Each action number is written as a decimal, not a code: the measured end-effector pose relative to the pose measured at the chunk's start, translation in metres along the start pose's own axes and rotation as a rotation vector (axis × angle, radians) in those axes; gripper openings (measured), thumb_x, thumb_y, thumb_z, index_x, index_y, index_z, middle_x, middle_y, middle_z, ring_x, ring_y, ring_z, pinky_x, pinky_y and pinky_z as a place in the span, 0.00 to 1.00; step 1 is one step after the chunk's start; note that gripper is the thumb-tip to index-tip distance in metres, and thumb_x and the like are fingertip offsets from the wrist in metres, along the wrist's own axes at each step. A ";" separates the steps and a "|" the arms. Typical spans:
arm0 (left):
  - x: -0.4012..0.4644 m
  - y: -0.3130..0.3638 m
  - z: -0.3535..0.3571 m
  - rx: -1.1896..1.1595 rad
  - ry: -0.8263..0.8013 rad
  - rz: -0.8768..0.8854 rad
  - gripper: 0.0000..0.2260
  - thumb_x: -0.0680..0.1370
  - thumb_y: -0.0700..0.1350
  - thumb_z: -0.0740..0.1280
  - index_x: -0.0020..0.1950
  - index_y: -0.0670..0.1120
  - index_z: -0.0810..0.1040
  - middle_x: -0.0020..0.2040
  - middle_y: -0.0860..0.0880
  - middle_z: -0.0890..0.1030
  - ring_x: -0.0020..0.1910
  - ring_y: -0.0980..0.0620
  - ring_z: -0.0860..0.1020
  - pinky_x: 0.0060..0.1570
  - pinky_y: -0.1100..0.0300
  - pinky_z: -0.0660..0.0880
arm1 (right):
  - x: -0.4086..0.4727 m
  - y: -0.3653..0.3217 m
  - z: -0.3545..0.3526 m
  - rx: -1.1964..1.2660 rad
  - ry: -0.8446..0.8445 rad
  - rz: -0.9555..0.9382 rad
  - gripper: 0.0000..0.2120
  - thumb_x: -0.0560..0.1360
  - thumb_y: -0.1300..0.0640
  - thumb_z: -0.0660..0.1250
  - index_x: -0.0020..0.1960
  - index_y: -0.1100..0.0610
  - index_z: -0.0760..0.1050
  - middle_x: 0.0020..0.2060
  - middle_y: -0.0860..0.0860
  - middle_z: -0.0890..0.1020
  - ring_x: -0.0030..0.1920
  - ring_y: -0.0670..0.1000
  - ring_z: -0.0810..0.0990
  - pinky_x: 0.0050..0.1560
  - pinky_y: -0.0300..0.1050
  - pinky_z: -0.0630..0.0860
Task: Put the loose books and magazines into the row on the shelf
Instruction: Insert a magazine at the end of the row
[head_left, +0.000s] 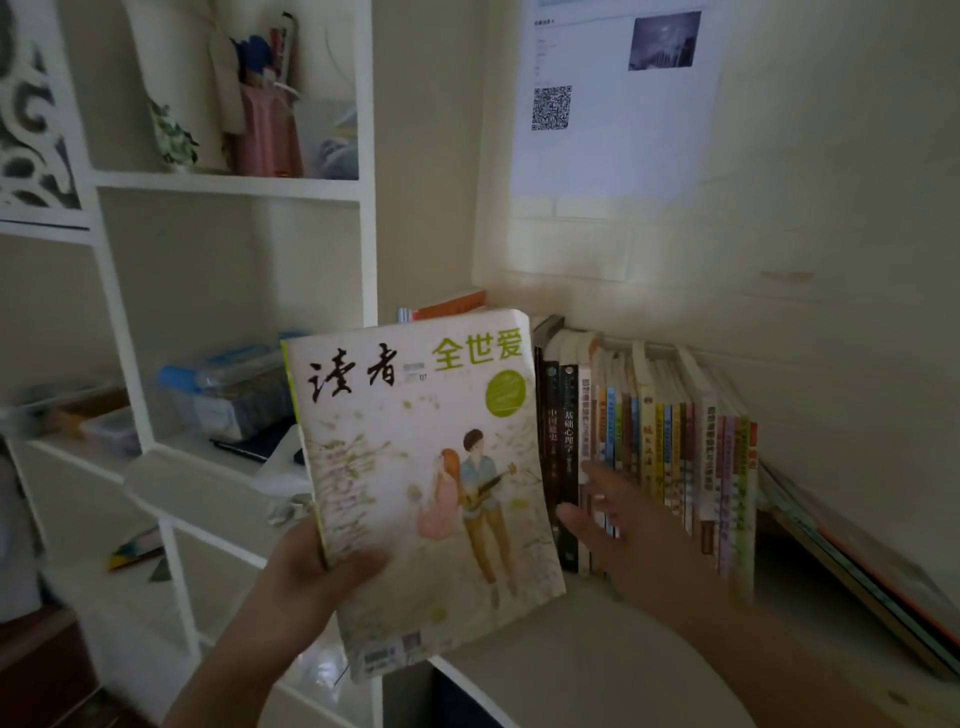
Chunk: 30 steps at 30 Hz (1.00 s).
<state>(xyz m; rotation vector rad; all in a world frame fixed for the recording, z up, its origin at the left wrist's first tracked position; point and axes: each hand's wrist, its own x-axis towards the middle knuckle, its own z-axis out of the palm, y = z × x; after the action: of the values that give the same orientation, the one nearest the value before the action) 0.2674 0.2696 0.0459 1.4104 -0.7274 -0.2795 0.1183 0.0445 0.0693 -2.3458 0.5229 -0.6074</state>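
While gripped: magazine (423, 483) in left hand (311, 577).

A row of upright books (670, 457) is carried on the pale tabletop (587, 649), spines outward, directly behind the fingers (592, 499) of the right hand, with dark spines at the end nearest those fingers and coloured ones farther off. Beyond the far end of the row, well away from the fingers, a few flat books (852, 571) are laid against the wall. On the white shelf (171, 467), on the side of the left hand's fingers (358, 564), clear plastic boxes (228, 389) with blue lids and a dark flat object (244, 447) are seen.
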 end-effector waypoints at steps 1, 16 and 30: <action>-0.002 0.000 -0.001 -0.007 -0.025 -0.005 0.13 0.68 0.32 0.72 0.47 0.48 0.82 0.44 0.51 0.85 0.43 0.52 0.83 0.35 0.66 0.78 | 0.000 -0.006 0.003 0.054 -0.025 -0.025 0.37 0.69 0.37 0.57 0.75 0.46 0.54 0.68 0.41 0.66 0.69 0.44 0.65 0.65 0.38 0.62; -0.017 0.001 0.020 0.115 -0.293 0.112 0.22 0.70 0.46 0.69 0.57 0.71 0.71 0.56 0.64 0.79 0.57 0.64 0.76 0.51 0.72 0.72 | 0.046 -0.055 -0.059 0.945 0.237 -0.234 0.22 0.71 0.37 0.58 0.54 0.52 0.74 0.49 0.49 0.84 0.46 0.47 0.83 0.43 0.44 0.79; -0.024 0.000 0.047 0.216 -0.111 0.171 0.19 0.64 0.62 0.67 0.51 0.80 0.68 0.51 0.73 0.77 0.53 0.73 0.74 0.53 0.72 0.72 | 0.040 -0.042 -0.042 1.025 0.242 -0.011 0.31 0.66 0.34 0.64 0.58 0.56 0.78 0.54 0.58 0.82 0.55 0.60 0.80 0.55 0.62 0.76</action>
<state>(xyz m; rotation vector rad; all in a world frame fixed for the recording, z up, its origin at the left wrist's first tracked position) 0.2212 0.2466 0.0389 1.5335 -0.9873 -0.1486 0.1369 0.0332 0.1380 -1.3139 0.2046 -0.8992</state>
